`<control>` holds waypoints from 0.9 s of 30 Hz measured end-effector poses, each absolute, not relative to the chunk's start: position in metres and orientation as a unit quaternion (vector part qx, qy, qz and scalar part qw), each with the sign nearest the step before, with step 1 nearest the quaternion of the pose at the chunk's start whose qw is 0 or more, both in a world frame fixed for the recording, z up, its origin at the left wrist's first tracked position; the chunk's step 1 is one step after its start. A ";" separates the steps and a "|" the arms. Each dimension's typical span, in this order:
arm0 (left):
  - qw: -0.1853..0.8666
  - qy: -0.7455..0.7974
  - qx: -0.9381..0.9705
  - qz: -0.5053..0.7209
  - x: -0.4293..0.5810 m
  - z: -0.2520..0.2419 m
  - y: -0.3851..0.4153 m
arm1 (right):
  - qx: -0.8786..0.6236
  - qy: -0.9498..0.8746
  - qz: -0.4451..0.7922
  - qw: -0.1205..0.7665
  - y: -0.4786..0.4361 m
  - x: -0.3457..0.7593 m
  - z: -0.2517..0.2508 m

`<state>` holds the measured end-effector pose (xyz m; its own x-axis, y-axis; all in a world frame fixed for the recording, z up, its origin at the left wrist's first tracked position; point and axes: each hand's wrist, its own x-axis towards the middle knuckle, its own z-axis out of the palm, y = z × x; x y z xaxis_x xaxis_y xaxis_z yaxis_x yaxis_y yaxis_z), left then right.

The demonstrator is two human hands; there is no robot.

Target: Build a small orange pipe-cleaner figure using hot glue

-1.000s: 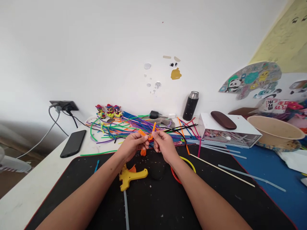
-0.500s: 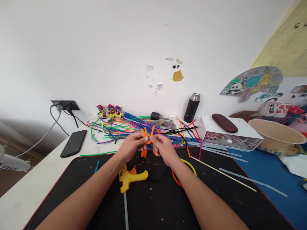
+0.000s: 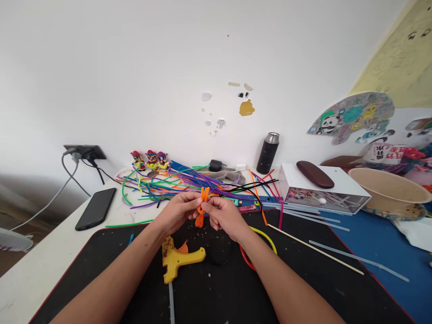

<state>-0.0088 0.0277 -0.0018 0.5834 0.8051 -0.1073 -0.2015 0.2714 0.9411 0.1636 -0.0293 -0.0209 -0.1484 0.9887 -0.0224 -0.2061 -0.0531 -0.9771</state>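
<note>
Between my two hands is a small bundle of folded orange pipe cleaners [image 3: 204, 194], held upright above the black mat. My left hand [image 3: 184, 209] pinches it from the left with thumb and fingers. From the right, my right hand [image 3: 221, 213] pinches the same bundle near its middle. A looped orange end hangs below the fingers. Part of the bundle is hidden behind the fingertips. Just below my left hand lies a yellow glue gun [image 3: 182, 258] with a clear glue stick [image 3: 171, 297] in its back.
Many coloured pipe cleaners [image 3: 189, 180] lie along the wall. A phone [image 3: 96, 209] is at left, with small figurines [image 3: 151, 159] behind. A black flask [image 3: 268, 153], a white box [image 3: 324, 189] and a bowl [image 3: 388, 184] stand at right. A wooden stick [image 3: 313, 249] crosses the mat [image 3: 216, 297].
The two upper orange ends, spread in a V before, now stand close together. Both hands still pinch the bundle. The view has shifted slightly.
</note>
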 end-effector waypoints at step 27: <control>0.670 0.337 0.477 0.458 -0.001 -0.009 0.028 | -0.549 -0.643 0.299 0.443 -0.037 0.156 -0.027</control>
<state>-0.0015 0.0279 -0.0090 0.3541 0.9351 -0.0145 -0.2929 0.1256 0.9479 0.1560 -0.0366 -0.0267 -0.0048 0.9706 0.2405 0.4413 0.2179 -0.8705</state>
